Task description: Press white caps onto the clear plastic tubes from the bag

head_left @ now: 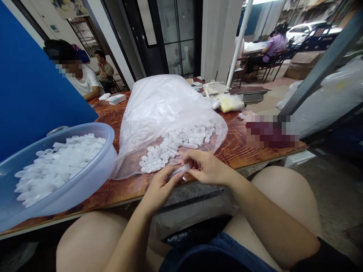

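In my left hand (164, 184) is a slim transparent plastic tube (178, 172), held between thumb and fingers over the table's front edge. The fingers of my right hand (204, 166) are curled in a pinch at the tube's upper right end, on a small whitish cap (186, 167). Just beyond both hands, a pile of small white translucent caps (154, 158) lies on the mouth of a large plastic bag (161, 98). A few loose tubes (189, 145) lie among the caps.
A blue basin (96, 181) heaped with white translucent plastic pieces (62, 166) stands at the left. The wooden table (241, 151) ends just before my knees. A blue panel (36, 75) rises behind the basin. Small packages (231, 102) lie at the back right. Other people sit farther off.
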### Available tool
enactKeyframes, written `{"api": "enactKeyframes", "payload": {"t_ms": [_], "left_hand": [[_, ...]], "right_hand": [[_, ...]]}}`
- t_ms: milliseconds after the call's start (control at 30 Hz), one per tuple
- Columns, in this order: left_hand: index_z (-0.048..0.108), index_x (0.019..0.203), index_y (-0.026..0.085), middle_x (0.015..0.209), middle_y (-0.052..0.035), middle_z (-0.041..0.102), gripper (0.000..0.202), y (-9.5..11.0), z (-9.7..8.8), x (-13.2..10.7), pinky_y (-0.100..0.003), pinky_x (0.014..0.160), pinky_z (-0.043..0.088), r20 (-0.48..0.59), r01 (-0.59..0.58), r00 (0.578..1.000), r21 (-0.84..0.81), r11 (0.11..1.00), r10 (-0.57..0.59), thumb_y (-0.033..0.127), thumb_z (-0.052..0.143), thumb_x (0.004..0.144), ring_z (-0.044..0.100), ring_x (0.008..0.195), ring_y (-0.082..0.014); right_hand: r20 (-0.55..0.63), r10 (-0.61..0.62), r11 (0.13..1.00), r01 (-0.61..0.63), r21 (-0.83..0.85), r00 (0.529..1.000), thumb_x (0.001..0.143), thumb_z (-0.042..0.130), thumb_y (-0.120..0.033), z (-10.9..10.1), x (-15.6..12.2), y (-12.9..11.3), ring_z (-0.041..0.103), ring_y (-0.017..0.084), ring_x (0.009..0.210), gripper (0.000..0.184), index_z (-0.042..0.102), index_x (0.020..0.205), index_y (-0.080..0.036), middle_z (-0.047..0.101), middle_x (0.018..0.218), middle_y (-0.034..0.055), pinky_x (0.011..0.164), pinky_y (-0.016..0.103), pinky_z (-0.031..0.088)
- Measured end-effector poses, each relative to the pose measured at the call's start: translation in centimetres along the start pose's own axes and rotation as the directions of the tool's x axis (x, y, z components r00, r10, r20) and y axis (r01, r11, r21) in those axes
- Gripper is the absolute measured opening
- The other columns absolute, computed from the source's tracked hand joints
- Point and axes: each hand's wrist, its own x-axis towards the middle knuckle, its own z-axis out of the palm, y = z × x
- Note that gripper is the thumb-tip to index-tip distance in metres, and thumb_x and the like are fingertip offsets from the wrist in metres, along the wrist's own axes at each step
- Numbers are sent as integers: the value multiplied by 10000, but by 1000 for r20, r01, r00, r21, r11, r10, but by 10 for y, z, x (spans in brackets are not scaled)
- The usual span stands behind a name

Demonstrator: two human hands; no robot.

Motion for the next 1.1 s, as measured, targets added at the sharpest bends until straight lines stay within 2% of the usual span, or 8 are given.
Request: {"api": "enactKeyframes", "payload": {"t_ms": [300, 400, 533, 700, 800, 900, 1033, 1100], "left_hand": [[679, 1145, 200, 1133, -70, 697, 350, -4, -4, 2, -300, 893, 464, 107, 100, 991, -184, 978, -81, 415, 601, 879, 627, 1024, -223], [687, 1105, 177, 1092, -81, 706, 343, -7, -5, 2, -317, 898, 467, 106, 106, 991, -203, 973, -86, 418, 603, 877, 630, 1003, -230], [684, 1119, 180, 1073, -76, 702, 352, -8, -5, 1, -303, 868, 469, 103, 105, 991, -248, 963, -82, 420, 598, 878, 625, 977, -220], [689, 1086, 172, 947, -59, 706, 371, -4, -4, 0, -266, 761, 467, 96, 105, 992, -223, 969, -86, 456, 598, 865, 612, 823, -179], [684, 1056, 169, 941, -59, 701, 353, -5, -4, 0, -267, 777, 460, 82, 98, 993, -196, 976, -84, 455, 588, 874, 611, 849, -185], [682, 1021, 165, 959, -65, 699, 335, -6, -4, 0, -273, 812, 457, 64, 81, 995, -166, 983, -71, 452, 580, 882, 613, 895, -197], [669, 1063, 169, 1032, -76, 700, 348, -7, -2, -1, -286, 844, 463, 60, 72, 996, -185, 980, -62, 453, 583, 881, 620, 943, -214], [664, 1068, 171, 1053, -78, 697, 350, -8, -2, -1, -288, 847, 466, 51, 71, 997, -196, 978, -62, 456, 578, 884, 621, 935, -211]], "right_hand": [[-19, -272, 957, 268, -110, 962, 816, 497, -63, 5, -3, -2, 601, 221, 869, 166, 623, 825, -170, 660, 841, 91, 795, 396, 508], [-16, -206, 978, 205, -48, 978, 850, 538, -142, 3, -4, -1, 622, 217, 879, 128, 649, 904, -177, 681, 881, 84, 825, 404, 510], [25, 43, 990, -46, 137, 999, 866, 580, -245, 6, -3, 3, 647, 162, 788, 244, 622, 1097, -181, 690, 894, 50, 728, 307, 526], [166, 330, 833, -369, 413, 930, 960, 433, -441, 15, 0, 5, 541, 113, 474, 400, 469, 1266, -186, 558, 588, -46, 472, 225, 445], [109, 330, 856, -346, 385, 938, 932, 500, -471, 13, 0, 3, 581, 125, 639, 494, 396, 1331, -200, 602, 811, 19, 546, 237, 465], [101, 192, 904, -215, 368, 976, 858, 638, -319, 9, -2, 0, 576, 155, 911, 521, 402, 1312, -224, 548, 1109, 83, 688, 256, 493], [107, 273, 871, -293, 394, 956, 945, 500, -343, 10, -4, -3, 565, 120, 683, 344, 407, 1255, -227, 586, 864, 17, 611, 255, 469], [92, 342, 857, -351, 377, 935, 948, 493, -404, 9, -4, -4, 551, 119, 631, 406, 364, 1283, -215, 584, 809, 6, 591, 261, 464]]}}
